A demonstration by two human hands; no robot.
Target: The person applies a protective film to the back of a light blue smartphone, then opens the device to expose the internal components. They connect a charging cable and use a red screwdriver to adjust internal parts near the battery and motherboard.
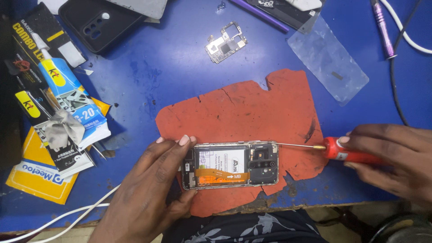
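Observation:
An opened phone lies face down on a torn red mat, its battery and an orange flex cable showing. My left hand grips the phone's left end, fingers over its top and bottom edges. My right hand holds a red-handled screwdriver. The thin shaft reaches left to the phone's upper right corner by the camera section.
A loose circuit board lies on the blue table beyond the mat. A black phone case and glue tubes with packets sit at the left. A clear film, purple tools and cables lie at the right. White cables cross the near left edge.

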